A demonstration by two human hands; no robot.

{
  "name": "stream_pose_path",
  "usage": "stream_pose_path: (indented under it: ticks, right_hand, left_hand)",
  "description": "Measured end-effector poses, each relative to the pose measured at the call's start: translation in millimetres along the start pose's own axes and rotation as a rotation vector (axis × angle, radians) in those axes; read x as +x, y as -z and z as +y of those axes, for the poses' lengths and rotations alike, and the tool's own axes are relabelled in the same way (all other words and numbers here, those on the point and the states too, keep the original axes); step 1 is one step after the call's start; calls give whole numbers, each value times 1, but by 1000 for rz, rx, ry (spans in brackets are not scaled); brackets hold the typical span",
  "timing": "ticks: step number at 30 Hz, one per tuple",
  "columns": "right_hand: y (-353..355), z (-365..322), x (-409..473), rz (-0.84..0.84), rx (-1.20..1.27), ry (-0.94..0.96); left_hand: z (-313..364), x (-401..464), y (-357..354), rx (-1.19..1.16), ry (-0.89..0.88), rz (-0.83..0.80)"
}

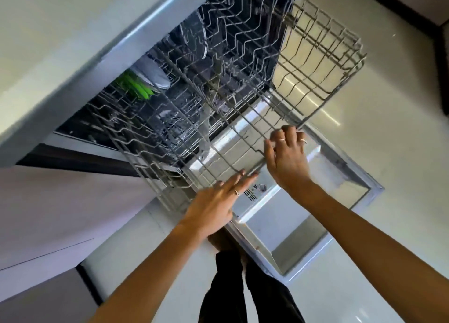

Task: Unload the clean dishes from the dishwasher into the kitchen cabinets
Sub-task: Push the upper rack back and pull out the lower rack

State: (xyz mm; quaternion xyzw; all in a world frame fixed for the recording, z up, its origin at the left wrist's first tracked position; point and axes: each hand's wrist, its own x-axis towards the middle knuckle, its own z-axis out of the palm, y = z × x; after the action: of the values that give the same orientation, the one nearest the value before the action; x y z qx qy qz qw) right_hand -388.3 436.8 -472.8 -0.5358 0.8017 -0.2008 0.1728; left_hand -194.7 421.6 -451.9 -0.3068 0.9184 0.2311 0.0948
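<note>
The big grey wire dishwasher rack (243, 91) stuck out of the open dishwasher, over the shiny steel door (303, 213) that lay flat and open below it. The rack looked empty of dishes near the front; something bright green (136, 86) and a pale round dish (155, 77) sat deeper inside, on a lower level. The right hand (288, 157) had its fingers curled around the front wire of the rack. The left hand (216, 201) lay just beside it with its fingers straight and close together, the tips touching the front edge. The step looked like sliding the rack on its rails, but I could not tell whether in or out. To do it well, both hands should work evenly, so that the rack stays straight and does not jam. A slow, steady move would keep anything inside from rattling. The rack's long side ran from the dark inside of the machine out toward the person, and its open top faced up.
</note>
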Motion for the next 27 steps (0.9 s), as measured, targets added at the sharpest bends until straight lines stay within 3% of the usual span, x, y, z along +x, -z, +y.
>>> stream_pose_path:
  ticks: [6,10,15,19,21,24,27]
  right_hand:
    - [-13,-22,45,-53,-157,77]
    - [-25,-47,80,-35,-99,146]
    - [-38,-69,92,127,-10,194]
    - [-46,-65,97,202,127,240]
    - [-47,-64,100,219,266,140]
    - [-32,-60,117,318,548,-269]
    - [-16,-53,149,214,851,-655]
  left_hand:
    - [-41,17,24,297,2,120]
    - [-73,24,43,483,122,148]
    - [-96,23,56,543,175,99]
    - [-103,23,48,444,147,131]
    - [-104,24,47,366,125,187]
    - [-110,26,46,89,98,229]
    - [-119,35,45,-229,260,150]
